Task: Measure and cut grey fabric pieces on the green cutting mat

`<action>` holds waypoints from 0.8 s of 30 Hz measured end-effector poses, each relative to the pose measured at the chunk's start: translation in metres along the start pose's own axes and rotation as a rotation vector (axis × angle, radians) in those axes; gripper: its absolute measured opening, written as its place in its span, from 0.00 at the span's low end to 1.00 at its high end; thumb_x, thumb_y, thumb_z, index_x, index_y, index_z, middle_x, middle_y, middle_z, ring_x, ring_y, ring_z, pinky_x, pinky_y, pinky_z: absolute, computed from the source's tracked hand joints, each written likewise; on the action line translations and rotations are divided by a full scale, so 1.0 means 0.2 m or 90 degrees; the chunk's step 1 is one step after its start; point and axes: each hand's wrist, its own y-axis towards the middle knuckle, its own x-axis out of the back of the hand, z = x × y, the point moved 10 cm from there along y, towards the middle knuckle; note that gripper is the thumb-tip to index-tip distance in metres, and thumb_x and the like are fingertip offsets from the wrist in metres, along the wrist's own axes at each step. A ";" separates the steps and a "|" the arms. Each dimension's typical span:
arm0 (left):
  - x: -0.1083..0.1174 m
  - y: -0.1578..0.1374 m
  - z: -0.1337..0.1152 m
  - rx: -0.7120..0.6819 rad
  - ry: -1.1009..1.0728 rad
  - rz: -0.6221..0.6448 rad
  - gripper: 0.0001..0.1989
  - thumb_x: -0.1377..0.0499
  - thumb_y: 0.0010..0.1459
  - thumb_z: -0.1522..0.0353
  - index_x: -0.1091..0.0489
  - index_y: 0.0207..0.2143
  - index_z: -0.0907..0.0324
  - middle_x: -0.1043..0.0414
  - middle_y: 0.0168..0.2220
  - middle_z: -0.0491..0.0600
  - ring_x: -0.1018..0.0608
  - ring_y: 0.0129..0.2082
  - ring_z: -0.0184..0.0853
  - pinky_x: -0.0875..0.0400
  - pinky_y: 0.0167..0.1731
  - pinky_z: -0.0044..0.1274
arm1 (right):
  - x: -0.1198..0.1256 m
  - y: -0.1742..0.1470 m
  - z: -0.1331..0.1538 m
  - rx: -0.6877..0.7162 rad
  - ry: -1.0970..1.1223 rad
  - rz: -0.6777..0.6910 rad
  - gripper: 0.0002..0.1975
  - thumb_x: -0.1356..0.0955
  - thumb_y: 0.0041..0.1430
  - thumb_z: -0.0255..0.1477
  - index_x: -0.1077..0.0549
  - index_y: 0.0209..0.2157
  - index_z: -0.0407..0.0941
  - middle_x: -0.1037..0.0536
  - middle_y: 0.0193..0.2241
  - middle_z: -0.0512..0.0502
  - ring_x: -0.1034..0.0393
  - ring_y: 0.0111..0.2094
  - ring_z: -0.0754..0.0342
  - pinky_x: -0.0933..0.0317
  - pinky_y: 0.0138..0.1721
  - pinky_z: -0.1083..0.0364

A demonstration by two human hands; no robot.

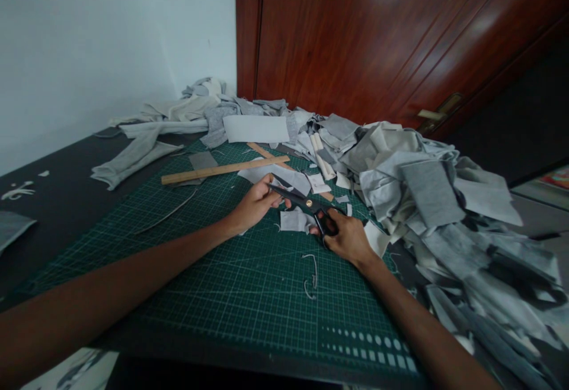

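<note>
My right hand is closed round the handles of black scissors, whose blades point left toward my other hand. With fingers pinched together, my left hand grips a small pale fabric piece at the blade tips. Part of that piece is hidden behind the fingers and the blades. Below the scissors a light grey fabric scrap lies on the green cutting mat. Thin thread-like trimmings rest on the mat nearer to me.
Two wooden rulers cross beyond my hands. Piled grey and cream fabric covers the right side and runs along the back. A white rectangular sheet leans there. Behind stand a brown wooden door and a pale wall.
</note>
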 end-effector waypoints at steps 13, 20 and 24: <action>0.01 0.00 -0.03 -0.025 0.079 -0.007 0.11 0.45 0.66 0.59 0.37 0.40 0.58 0.27 0.28 0.46 0.27 0.27 0.30 0.37 0.27 0.23 | 0.00 0.00 -0.08 -0.055 -0.073 -0.011 0.07 0.33 0.55 0.27 0.26 0.37 0.46 0.20 0.25 0.46 0.27 0.26 0.50 0.47 0.27 0.56; 0.03 0.00 0.01 0.027 0.107 -0.029 0.11 0.44 0.65 0.60 0.37 0.36 0.58 0.27 0.28 0.45 0.28 0.28 0.29 0.36 0.29 0.22 | 0.03 0.00 -0.10 -0.084 0.046 -0.057 0.10 0.34 0.61 0.36 0.26 0.37 0.45 0.21 0.26 0.46 0.28 0.25 0.50 0.44 0.27 0.56; 0.08 0.01 0.05 0.060 0.077 -0.072 0.07 0.44 0.62 0.63 0.35 0.35 0.59 0.29 0.28 0.44 0.28 0.28 0.29 0.36 0.29 0.21 | 0.03 -0.01 -0.05 -0.080 0.084 -0.049 0.19 0.31 0.57 0.46 0.27 0.39 0.44 0.25 0.24 0.49 0.31 0.23 0.52 0.44 0.25 0.56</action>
